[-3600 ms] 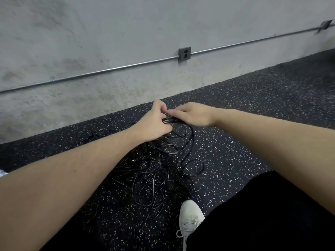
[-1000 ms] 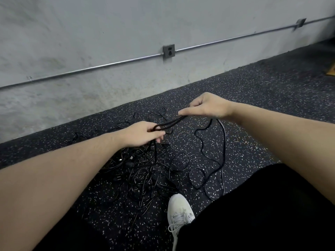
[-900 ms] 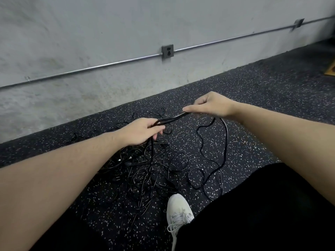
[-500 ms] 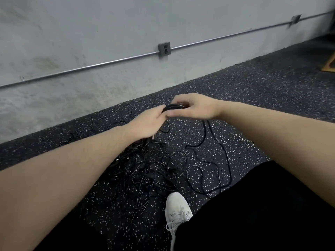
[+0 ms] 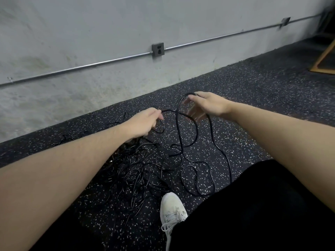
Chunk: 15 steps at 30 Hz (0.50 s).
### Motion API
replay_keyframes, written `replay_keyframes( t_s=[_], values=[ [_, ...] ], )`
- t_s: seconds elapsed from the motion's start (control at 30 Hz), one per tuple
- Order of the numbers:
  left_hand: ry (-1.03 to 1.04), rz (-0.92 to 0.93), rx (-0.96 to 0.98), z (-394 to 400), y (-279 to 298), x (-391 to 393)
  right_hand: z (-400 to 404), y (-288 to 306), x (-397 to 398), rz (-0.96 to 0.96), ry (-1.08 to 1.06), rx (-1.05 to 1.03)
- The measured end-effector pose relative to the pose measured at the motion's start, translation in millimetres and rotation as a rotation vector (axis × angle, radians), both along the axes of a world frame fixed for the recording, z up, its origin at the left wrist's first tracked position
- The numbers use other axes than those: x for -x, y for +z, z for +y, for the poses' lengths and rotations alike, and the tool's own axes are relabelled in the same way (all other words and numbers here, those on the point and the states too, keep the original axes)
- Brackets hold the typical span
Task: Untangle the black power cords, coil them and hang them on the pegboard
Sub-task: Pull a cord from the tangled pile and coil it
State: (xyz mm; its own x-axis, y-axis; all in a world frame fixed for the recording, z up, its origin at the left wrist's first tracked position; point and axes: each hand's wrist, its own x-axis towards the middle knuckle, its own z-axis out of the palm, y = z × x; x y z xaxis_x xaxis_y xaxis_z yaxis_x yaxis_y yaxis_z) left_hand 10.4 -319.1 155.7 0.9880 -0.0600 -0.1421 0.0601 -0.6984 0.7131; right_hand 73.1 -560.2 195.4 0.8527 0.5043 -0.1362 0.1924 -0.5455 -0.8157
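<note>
black cords, white-speckled dark floor, white shoe

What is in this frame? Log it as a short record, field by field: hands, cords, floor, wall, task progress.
left hand: left hand grips the lifted cord at one end of a raised loop
right hand: right hand has blurred, spread fingers, the loop draped over them
cords: tangled pile lies on the floor below the left hand; the lifted cord trails down towards the shoe
floor: dark speckled floor
wall: outlet on a metal pipe
progress: untangling under way; no pegboard in view
</note>
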Motion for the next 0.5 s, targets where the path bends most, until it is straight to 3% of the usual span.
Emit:
replay_keyframes(
  t_s=[0.1, 0.2, 0.3, 0.5],
  values=[
    [0.166, -0.036, -0.056, 10, -8, -7, -16, -10, -16, -0.047, -0.295, 0.037],
    [0.221, -0.018, 0.064, 19, -10, -5, -32, -22, -27, -0.002, -0.446, 0.312],
    [0.145, -0.021, 0.052, 18, -8, 1, -35, -33, -23, 0.045, -0.329, 0.515],
    [0.044, -0.024, -0.014, -10, -1, -5, 6, -11, 6, -0.095, 0.151, 0.275]
  ],
)
